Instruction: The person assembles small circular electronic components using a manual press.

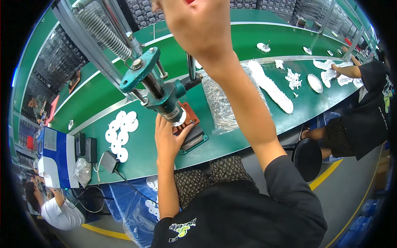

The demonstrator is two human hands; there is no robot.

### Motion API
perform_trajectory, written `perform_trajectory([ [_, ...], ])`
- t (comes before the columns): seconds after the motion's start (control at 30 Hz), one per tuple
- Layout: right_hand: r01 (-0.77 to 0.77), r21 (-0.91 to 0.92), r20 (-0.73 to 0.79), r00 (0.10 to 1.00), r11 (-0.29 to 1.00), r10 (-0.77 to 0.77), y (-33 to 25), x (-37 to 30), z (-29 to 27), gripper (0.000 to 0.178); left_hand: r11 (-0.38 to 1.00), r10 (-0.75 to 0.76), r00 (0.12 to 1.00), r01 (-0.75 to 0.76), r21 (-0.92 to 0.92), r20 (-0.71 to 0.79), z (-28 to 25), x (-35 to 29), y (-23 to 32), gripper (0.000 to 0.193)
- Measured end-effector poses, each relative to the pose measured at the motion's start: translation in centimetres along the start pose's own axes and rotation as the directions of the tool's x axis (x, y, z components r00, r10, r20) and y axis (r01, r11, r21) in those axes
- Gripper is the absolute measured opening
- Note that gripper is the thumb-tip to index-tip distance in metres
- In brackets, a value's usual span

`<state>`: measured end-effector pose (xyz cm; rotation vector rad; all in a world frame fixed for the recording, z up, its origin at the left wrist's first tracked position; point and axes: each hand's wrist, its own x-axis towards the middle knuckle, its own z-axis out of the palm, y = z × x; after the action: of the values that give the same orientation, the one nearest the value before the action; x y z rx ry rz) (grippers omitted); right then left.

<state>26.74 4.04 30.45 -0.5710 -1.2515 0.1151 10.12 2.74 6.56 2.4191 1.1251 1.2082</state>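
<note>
A green hand press [167, 99] stands on the bench in front of me, its ram down over an orange fixture block [191, 117] on a grey base [193, 141]. A white round part [180, 118] shows directly beneath the ram. My left hand [168, 138] curls round this part, thumb against the orange block; some fingertips are hidden behind the ram. High up, my right hand [198, 27] is closed on the press lever [190, 66], whose rod rises behind the wrist. A bit of red shows at the fingers, cut off by the frame's edge.
White discs [120, 134] lie left of the press. To its right are a clear bag of metal pins [221, 105], a long white strip [271, 87], and small white pieces [293, 78]. A blue-and-white machine [60, 157] stands far left. A co-worker [359, 103] works at right.
</note>
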Motion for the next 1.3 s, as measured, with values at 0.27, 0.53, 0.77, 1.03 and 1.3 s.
perform_trajectory([
  [0.27,-0.081,0.297,0.107,0.993,0.951,0.051,-6.1,-12.6,-8.5,0.059,0.997,-0.073,0.994,0.075,-0.033,0.08,-1.2,-0.7,-0.5,0.051],
  [0.53,-0.088,0.368,-0.073,0.99,0.926,0.123,-5.3,-19.4,-10.0,0.049,1.0,0.019,1.0,-0.019,-0.012,-0.019,0.6,-1.1,-1.6,0.051],
  [0.77,0.077,0.128,-0.077,0.995,0.989,-0.067,-1.0,-14.6,-6.4,0.071,0.972,0.208,0.952,-0.175,0.158,-0.224,-1.2,-3.9,0.2,0.044],
  [1.03,0.123,-0.421,0.566,0.81,0.899,0.154,1.0,-30.1,-9.0,0.042,0.365,-0.495,0.812,0.518,-0.774,0.31,-1.2,-12.2,5.9,0.039],
  [1.3,-0.002,-0.559,0.417,0.864,0.829,0.283,-1.0,-32.0,-12.1,0.033,0.079,-0.475,0.67,0.678,-0.731,0.57,2.6,-13.1,5.6,0.036],
])
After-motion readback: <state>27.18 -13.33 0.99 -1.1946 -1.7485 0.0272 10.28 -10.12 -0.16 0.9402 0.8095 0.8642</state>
